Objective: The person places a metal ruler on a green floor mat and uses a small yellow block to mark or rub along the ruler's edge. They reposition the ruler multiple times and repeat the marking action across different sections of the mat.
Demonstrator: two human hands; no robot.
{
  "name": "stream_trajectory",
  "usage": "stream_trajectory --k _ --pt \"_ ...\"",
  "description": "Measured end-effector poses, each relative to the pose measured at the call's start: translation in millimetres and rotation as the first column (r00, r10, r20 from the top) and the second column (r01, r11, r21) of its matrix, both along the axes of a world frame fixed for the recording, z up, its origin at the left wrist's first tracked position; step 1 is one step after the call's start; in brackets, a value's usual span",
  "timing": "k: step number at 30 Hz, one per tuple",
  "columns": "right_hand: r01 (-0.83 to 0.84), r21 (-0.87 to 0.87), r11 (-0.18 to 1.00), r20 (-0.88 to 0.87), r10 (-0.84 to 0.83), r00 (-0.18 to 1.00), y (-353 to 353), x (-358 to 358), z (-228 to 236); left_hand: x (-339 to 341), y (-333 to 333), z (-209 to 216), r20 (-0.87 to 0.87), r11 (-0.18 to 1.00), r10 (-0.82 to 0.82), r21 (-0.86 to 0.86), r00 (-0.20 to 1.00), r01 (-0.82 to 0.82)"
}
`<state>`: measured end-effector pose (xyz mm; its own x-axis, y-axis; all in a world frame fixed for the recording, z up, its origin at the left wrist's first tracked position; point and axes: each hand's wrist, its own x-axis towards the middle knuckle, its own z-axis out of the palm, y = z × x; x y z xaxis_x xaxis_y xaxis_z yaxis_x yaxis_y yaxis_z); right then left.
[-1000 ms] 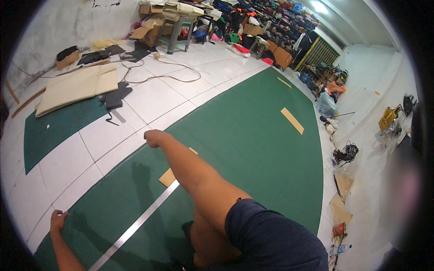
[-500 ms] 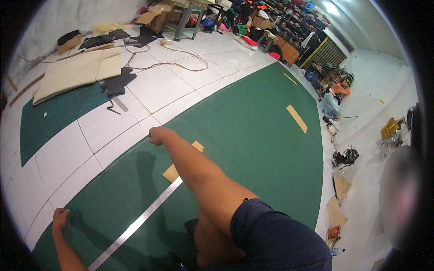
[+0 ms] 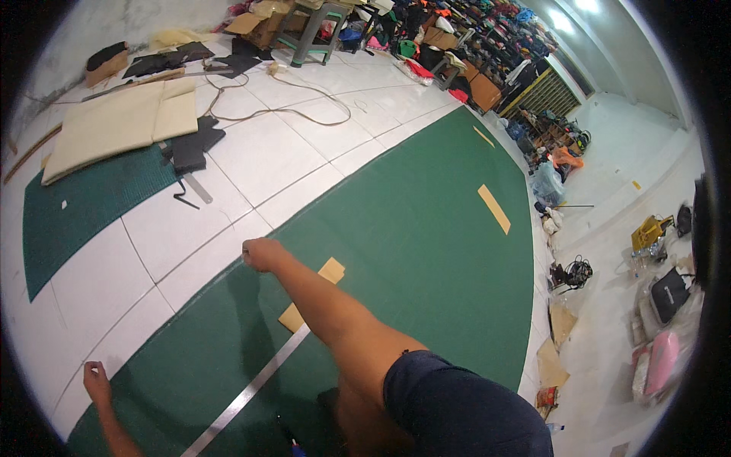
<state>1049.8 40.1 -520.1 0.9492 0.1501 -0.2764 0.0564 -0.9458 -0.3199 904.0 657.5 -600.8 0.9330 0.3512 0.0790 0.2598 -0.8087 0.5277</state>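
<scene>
A large green sheet (image 3: 411,228) lies spread over the white tiles. My right hand (image 3: 263,254), arm stretched out, is closed at the sheet's left edge; what its fingertips pinch, if anything, is hidden. My left hand (image 3: 97,383) is closed too, lower left, just outside that edge over the tile, and I cannot make out anything in it. A long silver metal ruler (image 3: 244,397) lies on the sheet between my arms. Its upper end meets a tan card piece (image 3: 291,317) partly hidden by my right forearm; another tan piece (image 3: 332,270) shows beyond the forearm.
Tan strips (image 3: 495,209) rest on the sheet's far part. A blue-tipped pen-like tool (image 3: 296,448) lies at the bottom. Left are a folded cream cloth (image 3: 114,129), a teal mat (image 3: 91,213) and a cable (image 3: 312,122). A stool (image 3: 316,30) and piled goods (image 3: 487,46) stand at the back.
The view has shifted slightly. My left hand has moved outward from the sheet's edge to over the tile. My right hand stays at the edge, still closed.
</scene>
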Motion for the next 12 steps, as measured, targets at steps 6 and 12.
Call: stream_trajectory --k 6,12 --pt "0.161 0.036 0.986 -0.007 -0.161 0.987 -8 -64 82 -55 -53 104 -0.118 0.992 -0.099 -0.092 0.988 0.088" --pt "0.261 0.094 0.961 -0.235 -0.234 0.944 -14 -223 203 -240 -121 243 -0.650 0.960 -0.276 -0.226 0.708 0.167"
